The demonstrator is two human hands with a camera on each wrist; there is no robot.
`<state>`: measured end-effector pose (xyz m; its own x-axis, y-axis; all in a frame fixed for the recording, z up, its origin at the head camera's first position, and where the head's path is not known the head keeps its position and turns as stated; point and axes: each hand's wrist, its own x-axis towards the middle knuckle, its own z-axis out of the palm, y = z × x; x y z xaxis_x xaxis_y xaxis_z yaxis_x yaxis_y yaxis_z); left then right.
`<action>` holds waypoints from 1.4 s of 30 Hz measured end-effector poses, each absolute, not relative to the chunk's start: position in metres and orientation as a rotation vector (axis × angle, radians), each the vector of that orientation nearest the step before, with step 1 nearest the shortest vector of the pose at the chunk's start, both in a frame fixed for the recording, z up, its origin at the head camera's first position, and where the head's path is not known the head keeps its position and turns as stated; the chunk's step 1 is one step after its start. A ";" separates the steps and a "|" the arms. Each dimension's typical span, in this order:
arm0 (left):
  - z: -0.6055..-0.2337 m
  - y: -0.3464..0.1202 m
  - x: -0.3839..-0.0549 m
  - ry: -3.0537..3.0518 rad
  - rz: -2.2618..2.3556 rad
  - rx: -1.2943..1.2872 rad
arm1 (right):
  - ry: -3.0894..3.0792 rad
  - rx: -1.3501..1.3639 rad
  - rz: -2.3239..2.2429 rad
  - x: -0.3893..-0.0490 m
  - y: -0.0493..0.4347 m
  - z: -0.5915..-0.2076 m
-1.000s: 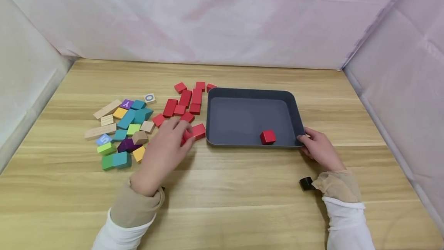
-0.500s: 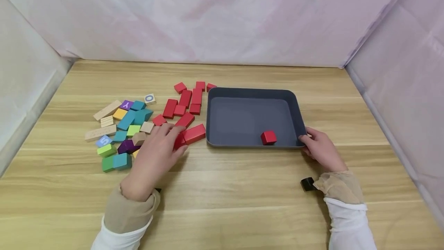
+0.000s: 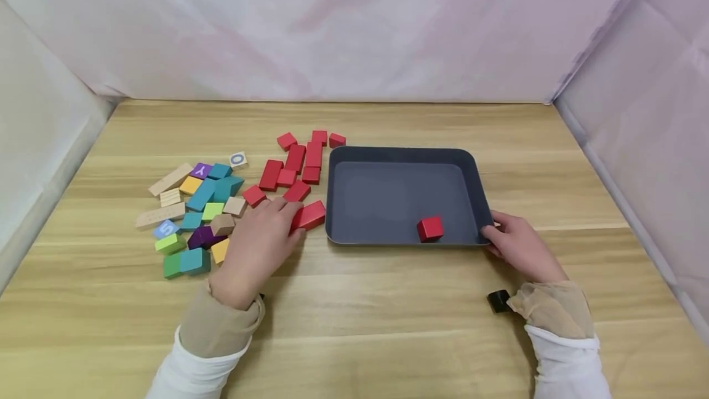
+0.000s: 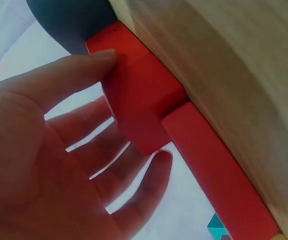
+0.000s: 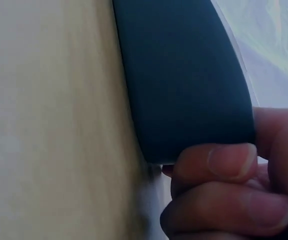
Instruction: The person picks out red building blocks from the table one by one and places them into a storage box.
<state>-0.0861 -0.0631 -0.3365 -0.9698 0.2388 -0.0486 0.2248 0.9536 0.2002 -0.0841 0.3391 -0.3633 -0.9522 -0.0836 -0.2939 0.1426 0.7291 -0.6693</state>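
My left hand (image 3: 260, 239) reaches over the red blocks left of the tray. In the left wrist view its thumb presses one face of a red block (image 4: 139, 82), with the fingers curved round the far side. That red block (image 3: 308, 216) lies beside the tray's left wall in the head view. Another long red block (image 4: 219, 170) touches its end. My right hand (image 3: 523, 245) grips the near right corner of the dark grey tray (image 3: 410, 154), thumb over the rim and curled fingers outside. Inside the tray sits a red cube (image 3: 430, 228).
More red blocks (image 3: 271, 174) lie behind the left hand. Farther left is a spread of mixed blocks, among them a teal block (image 3: 195, 261), a purple letter block (image 3: 201, 170) and a plain wooden plank (image 3: 160, 216). Pale cloth walls (image 3: 343, 36) enclose the wooden table (image 3: 354, 337).
The tray, with the red cube in it and the right hand on its corner, has slid slightly toward me. My left hand has moved a little right, onto the red block.
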 end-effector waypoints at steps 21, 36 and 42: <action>-0.332 -0.078 -0.071 3.396 0.528 0.145 | 2.477 -0.024 -0.944 -0.071 0.302 -0.361; -0.326 -0.046 -0.065 3.254 0.601 0.648 | 2.423 -0.103 -1.009 -0.078 0.291 -0.359; -0.325 -0.031 -0.059 3.190 0.543 0.649 | 2.430 -0.105 -0.999 -0.077 0.291 -0.357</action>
